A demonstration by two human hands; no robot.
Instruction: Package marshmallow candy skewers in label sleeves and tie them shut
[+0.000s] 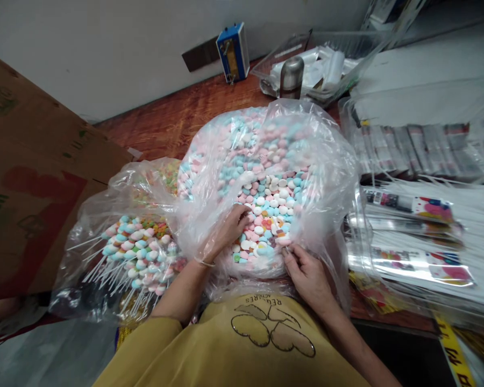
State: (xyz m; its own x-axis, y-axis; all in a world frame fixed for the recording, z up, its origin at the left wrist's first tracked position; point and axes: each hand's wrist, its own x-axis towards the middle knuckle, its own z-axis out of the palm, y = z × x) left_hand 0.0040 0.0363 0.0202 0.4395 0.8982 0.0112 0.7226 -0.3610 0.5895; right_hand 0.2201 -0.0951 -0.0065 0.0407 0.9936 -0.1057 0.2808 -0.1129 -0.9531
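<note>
A large clear plastic bag (pixel 331 161) lies open in front of me, full of pink, blue and white marshmallow-like candies (pixel 280 199). My left hand (pixel 234 221) reaches into its opening, fingers curled together over the candies at the left; what they hold is hidden. Lower right, my right hand (pixel 307 273) pinches a thin stick whose upper end carries a few stacked candies (pixel 282 242), pink, white and orange. Left of the big bag, finished-looking candy skewers (pixel 139 242) with white sticks lie on another clear bag (pixel 89 226).
A cardboard box (pixel 36 177) stands at the left. On the right are a clear bin of white sticks (pixel 468 215) and printed wrappers (pixel 419 263). Behind the bag stand a metal flask (pixel 291 75), a clear tray (pixel 358 40) and a blue box (pixel 233 52).
</note>
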